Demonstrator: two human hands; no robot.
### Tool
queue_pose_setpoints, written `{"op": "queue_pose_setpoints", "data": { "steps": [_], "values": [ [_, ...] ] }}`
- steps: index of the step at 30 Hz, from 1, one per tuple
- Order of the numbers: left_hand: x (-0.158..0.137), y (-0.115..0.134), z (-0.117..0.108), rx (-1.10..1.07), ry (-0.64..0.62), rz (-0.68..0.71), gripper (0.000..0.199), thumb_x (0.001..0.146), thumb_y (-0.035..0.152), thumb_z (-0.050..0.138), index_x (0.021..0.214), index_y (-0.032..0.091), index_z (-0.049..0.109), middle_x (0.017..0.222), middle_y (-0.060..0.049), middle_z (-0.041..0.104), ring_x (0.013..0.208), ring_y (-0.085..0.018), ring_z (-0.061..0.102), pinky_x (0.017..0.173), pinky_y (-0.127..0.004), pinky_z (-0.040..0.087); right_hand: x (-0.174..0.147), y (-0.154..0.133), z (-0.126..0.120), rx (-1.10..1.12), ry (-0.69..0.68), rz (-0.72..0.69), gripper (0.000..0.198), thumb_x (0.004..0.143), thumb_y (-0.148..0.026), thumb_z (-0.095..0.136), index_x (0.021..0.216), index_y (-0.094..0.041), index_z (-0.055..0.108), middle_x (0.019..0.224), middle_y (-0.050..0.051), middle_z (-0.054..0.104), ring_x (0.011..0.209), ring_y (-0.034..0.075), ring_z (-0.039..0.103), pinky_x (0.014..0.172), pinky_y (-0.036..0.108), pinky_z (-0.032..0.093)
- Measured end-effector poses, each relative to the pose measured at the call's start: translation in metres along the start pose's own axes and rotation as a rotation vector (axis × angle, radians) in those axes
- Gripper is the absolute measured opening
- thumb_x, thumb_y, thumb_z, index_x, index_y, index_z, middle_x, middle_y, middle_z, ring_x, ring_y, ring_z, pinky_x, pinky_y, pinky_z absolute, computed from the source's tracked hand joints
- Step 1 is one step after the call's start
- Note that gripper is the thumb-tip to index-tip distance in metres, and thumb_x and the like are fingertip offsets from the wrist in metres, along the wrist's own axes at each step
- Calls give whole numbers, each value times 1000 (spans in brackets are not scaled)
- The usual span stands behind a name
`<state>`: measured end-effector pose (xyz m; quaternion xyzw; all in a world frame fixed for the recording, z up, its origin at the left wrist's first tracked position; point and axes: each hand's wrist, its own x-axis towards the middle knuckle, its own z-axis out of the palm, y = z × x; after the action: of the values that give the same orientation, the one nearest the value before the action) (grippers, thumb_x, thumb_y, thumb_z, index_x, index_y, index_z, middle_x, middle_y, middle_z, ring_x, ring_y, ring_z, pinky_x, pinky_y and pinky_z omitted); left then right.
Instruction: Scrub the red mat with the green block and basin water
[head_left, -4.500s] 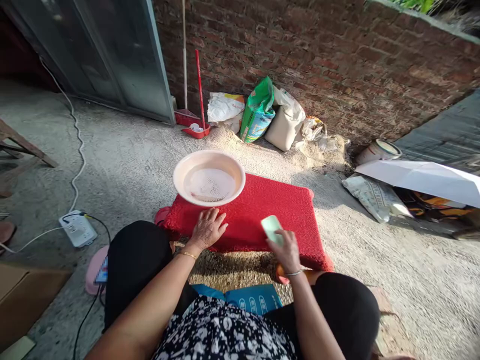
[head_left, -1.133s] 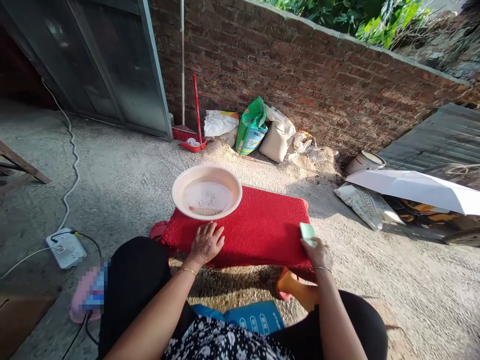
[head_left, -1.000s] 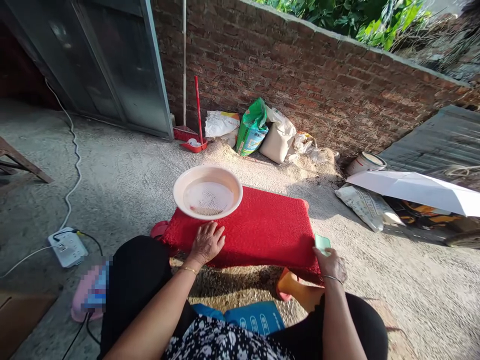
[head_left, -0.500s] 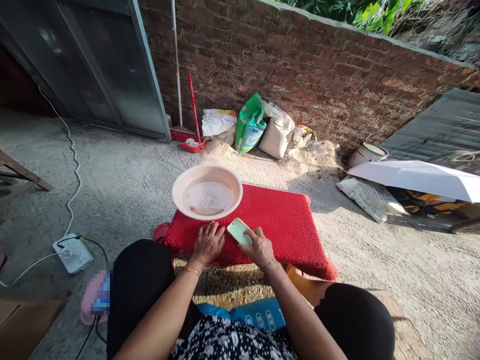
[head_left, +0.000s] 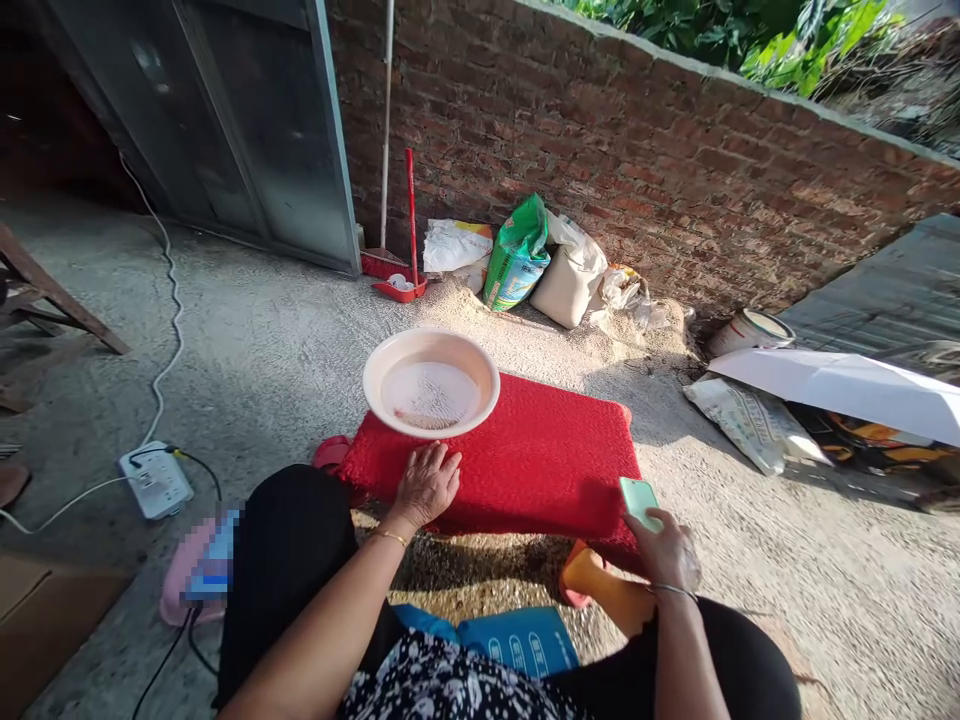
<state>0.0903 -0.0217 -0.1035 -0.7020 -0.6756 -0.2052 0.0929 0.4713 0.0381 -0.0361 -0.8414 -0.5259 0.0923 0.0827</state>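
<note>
A phone in a pale green case (head_left: 637, 497) is gripped in my right hand (head_left: 670, 552), above the right front corner of a low table under a red cloth (head_left: 547, 440). My left hand (head_left: 428, 483) lies on the cloth near its front edge, fingers stretched forward and holding nothing. Just beyond those fingertips a wide pale pink basin (head_left: 375, 400) rests on the left part of the cloth. Inside it are white contents (head_left: 435, 388) with a brownish patch; I cannot make out what they are.
A white power strip (head_left: 156, 480) with cables and a pink object (head_left: 176, 590) lie left of my knee. Several sacks (head_left: 571, 283) and a red dustpan (head_left: 401, 290) stand by the brick wall (head_left: 637, 180). A white umbrella (head_left: 862, 385) is at the right.
My right hand has carried the phone rightward, from the middle front of the red cloth to its right corner. My left hand stays on the cloth. The view has shifted slightly.
</note>
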Motion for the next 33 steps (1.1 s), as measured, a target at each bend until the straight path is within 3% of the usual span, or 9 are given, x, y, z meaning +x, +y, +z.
{"op": "queue_pose_setpoints", "data": {
  "steps": [3, 9, 11, 14, 17, 22, 27, 30, 33],
  "values": [
    [0, 0, -1, -3, 6, 3, 34, 90, 29, 43, 117, 24, 62, 122, -12, 59, 116, -29, 50, 95, -46, 37, -21, -35, 15, 90, -15, -239, 48, 73, -59, 58, 108, -25, 61, 101, 8, 54, 84, 23, 59, 71, 33, 46],
    [-1, -4, 1, 7, -3, 19, 35, 90, 26, 42, 120, 23, 59, 122, -11, 60, 119, -28, 49, 97, -45, 36, -79, -133, 60, 175, -170, -801, 36, 75, -48, 64, 105, -30, 62, 100, 1, 54, 72, 12, 57, 64, 22, 42],
    [-2, -4, 2, 15, 0, 27, 33, 90, 26, 42, 117, 22, 61, 122, -11, 60, 119, -29, 49, 97, -45, 36, -84, -152, 68, 156, -171, -893, 36, 75, -46, 64, 107, -29, 61, 98, 1, 53, 71, 11, 57, 63, 22, 42],
    [-2, -4, 3, 22, 3, 27, 32, 90, 26, 42, 114, 22, 62, 121, -11, 60, 119, -29, 49, 97, -46, 36, -68, -156, 68, 102, -149, -820, 38, 76, -48, 63, 109, -30, 60, 100, 1, 52, 78, 13, 58, 64, 23, 41],
    [-2, -3, 2, 19, 10, 20, 31, 90, 26, 42, 113, 22, 63, 120, -11, 61, 118, -28, 50, 96, -45, 37, -36, -133, 57, 55, -147, -567, 43, 76, -55, 59, 112, -32, 60, 104, 2, 51, 85, 16, 59, 68, 26, 43],
    [-1, -2, 0, 8, 24, 10, 31, 90, 26, 42, 112, 22, 63, 119, -11, 61, 116, -28, 51, 96, -44, 37, 10, -52, 30, 30, -111, -133, 59, 72, -68, 51, 117, -30, 57, 110, 8, 53, 91, 24, 60, 79, 36, 45],
    [-1, -2, 2, 11, 27, 6, 31, 90, 26, 42, 113, 23, 63, 120, -10, 60, 118, -27, 50, 96, -44, 36, 22, 21, 6, 44, -45, 147, 65, 73, -70, 48, 118, -24, 56, 103, 13, 59, 94, 29, 60, 78, 40, 45],
    [-1, -4, 5, 19, 34, 9, 31, 89, 26, 43, 112, 23, 63, 121, -10, 60, 117, -28, 50, 96, -44, 36, 16, 25, 5, 129, 43, 144, 62, 73, -68, 49, 114, -23, 58, 97, 12, 60, 91, 28, 59, 76, 38, 45],
    [-1, -6, 8, 39, 46, 23, 31, 89, 26, 43, 111, 22, 64, 120, -10, 61, 116, -28, 51, 95, -44, 37, -4, -4, 19, 251, 133, -112, 54, 71, -65, 54, 105, -24, 61, 97, 8, 58, 85, 23, 59, 71, 33, 45]
  ]
}}
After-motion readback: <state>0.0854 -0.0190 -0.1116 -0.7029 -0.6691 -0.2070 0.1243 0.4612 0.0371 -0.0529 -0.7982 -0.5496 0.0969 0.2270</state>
